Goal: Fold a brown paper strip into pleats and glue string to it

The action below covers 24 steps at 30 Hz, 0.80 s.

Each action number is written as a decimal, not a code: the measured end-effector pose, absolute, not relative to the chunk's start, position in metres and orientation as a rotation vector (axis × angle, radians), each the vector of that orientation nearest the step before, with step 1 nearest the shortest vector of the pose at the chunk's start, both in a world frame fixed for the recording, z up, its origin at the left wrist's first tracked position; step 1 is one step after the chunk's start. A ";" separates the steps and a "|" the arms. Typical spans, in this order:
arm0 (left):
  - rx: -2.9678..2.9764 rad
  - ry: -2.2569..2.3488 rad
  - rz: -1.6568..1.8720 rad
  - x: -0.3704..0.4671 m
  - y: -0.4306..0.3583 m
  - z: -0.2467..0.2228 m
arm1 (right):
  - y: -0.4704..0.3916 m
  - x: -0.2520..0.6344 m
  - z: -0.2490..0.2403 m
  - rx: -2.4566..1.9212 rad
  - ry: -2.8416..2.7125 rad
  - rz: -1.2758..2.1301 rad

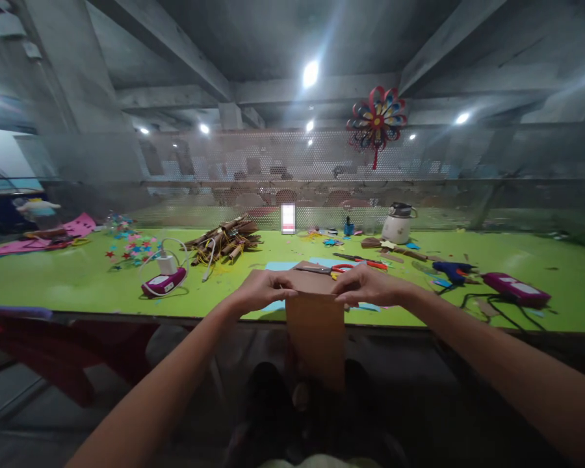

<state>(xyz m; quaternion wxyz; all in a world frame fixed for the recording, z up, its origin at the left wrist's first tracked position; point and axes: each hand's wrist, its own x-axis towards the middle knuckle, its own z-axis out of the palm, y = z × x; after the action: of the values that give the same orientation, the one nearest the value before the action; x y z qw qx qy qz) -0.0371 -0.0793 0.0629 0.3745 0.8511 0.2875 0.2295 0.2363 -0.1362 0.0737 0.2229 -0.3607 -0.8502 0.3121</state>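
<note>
Dim room, ceiling lamps flaring, edges warped

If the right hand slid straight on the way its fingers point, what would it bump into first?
The right hand points left along the brown card's folded top edge, so it would likely meet the left hand first; depth is hard to judge.

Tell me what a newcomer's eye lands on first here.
Both hands, left hand and right hand, pinch the top fold of a brown cardboard sheet at the near edge of the bright green table. Above, a red paper pinwheel hangs on the perforated mesh screen.
</note>
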 end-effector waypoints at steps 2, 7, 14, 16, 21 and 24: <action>2.058 0.629 0.568 -0.041 -0.086 0.068 | -0.147 0.241 0.085 -0.868 -2.194 1.021; 1.845 0.400 0.565 -0.030 -0.101 0.072 | -0.164 0.223 0.102 -0.524 -2.163 1.061; 1.682 0.223 0.703 0.015 -0.104 0.053 | -0.180 0.204 0.124 -0.460 -2.381 0.573; 1.615 0.204 0.715 0.029 -0.102 0.049 | -0.172 0.209 0.124 -0.525 -2.274 0.632; 1.568 0.567 0.824 0.035 -0.073 0.041 | -0.122 0.218 0.099 -0.844 -2.054 0.886; 1.478 0.667 0.914 0.017 -0.047 0.041 | -0.089 0.218 0.080 -0.976 -2.111 0.915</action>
<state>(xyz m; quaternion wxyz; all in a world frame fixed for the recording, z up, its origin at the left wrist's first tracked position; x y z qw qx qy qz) 0.0174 -0.0473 0.0407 0.5971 0.6370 0.2875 0.3938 0.2184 -0.0889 0.0801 0.3159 -0.3705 -0.8014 0.3475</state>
